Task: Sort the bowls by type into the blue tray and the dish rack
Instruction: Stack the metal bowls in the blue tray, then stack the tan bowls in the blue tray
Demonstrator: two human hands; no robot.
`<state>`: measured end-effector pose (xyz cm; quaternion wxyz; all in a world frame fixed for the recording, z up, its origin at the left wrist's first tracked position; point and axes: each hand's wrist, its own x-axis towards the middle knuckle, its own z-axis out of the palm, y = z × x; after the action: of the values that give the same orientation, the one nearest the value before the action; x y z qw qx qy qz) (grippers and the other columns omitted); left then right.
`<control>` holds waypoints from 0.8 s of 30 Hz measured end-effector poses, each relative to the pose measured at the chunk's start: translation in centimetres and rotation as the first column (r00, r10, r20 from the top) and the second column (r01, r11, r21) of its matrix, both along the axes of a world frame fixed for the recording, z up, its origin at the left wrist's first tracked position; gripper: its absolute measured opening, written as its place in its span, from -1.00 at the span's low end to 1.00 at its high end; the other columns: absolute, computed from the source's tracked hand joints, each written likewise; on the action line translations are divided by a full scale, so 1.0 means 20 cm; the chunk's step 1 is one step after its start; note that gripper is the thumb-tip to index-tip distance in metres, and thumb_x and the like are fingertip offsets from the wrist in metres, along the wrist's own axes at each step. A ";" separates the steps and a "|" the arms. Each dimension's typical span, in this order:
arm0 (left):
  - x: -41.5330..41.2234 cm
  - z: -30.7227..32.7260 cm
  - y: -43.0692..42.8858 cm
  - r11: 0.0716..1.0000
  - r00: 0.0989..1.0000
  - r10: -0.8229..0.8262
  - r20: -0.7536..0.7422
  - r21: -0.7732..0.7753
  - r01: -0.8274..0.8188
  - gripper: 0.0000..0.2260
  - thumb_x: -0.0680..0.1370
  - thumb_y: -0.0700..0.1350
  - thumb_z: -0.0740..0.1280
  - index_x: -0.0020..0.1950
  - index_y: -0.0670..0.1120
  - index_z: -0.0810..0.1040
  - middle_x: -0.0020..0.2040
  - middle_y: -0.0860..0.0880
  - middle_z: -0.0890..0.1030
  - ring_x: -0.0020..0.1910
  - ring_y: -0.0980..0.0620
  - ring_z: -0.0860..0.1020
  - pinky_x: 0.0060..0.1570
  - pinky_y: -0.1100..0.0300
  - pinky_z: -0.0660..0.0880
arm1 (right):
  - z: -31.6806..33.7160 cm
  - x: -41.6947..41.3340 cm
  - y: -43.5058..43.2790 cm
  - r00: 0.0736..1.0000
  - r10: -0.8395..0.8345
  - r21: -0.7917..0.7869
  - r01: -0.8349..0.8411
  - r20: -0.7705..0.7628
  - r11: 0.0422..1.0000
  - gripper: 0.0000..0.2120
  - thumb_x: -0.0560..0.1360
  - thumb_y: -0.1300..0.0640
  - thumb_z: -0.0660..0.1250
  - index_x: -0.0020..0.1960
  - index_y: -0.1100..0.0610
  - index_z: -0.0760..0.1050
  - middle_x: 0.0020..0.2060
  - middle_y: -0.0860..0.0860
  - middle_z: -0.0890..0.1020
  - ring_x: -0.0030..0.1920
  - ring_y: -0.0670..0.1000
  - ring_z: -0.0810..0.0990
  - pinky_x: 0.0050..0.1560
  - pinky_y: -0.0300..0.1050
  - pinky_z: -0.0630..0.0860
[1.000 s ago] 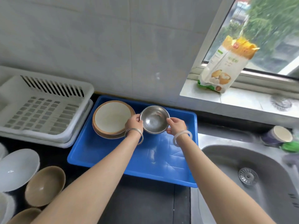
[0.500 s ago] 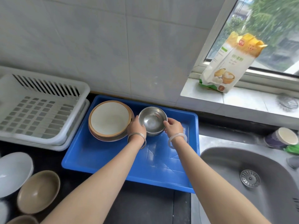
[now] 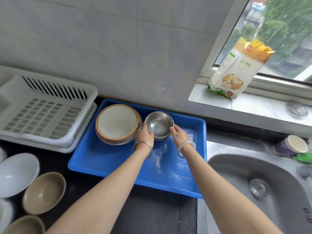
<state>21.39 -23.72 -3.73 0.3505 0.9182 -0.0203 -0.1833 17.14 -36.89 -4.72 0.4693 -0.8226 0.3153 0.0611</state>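
Observation:
A small steel bowl point(image 3: 159, 126) sits on top of a stack of steel bowls at the back of the blue tray point(image 3: 118, 159). My left hand point(image 3: 144, 135) grips its left rim and my right hand point(image 3: 179, 135) touches its right rim. To the left of it in the tray stands a stack of large bowls point(image 3: 117, 124), cream inside with brown rims. The white dish rack point(image 3: 43, 112) lies left of the tray with nothing in it. On the dark counter at the lower left are a white bowl point(image 3: 16, 173) and tan bowls point(image 3: 43, 192).
A steel sink point(image 3: 263, 191) with a drain strainer lies to the right of the tray. A flour bag point(image 3: 236, 71) leans on the window sill. A purple paper cup point(image 3: 291, 146) and a green item stand behind the sink. The tiled wall rises right behind the tray.
The steel bowl has come down from above the tray onto the stack of steel bowls. Both hands moved down with it and stay at its rim.

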 end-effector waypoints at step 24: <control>-0.95 -0.01 1.33 0.582 0.620 0.784 -0.030 -0.311 -0.751 -0.66 0.50 -0.33 0.27 0.26 -0.13 0.48 0.21 -0.17 0.52 0.16 -0.11 0.53 0.12 0.12 0.43 | -0.03 -0.49 1.23 0.895 0.446 0.172 -0.437 -0.012 0.883 -0.78 0.53 -0.01 0.13 0.07 -0.04 0.51 -0.09 -0.02 0.65 -0.05 0.02 0.61 0.09 -0.01 0.54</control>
<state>2.32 2.87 -3.94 0.5252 0.7821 0.3326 0.0427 7.26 -12.22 -5.30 0.5012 -0.8292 0.1257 0.2133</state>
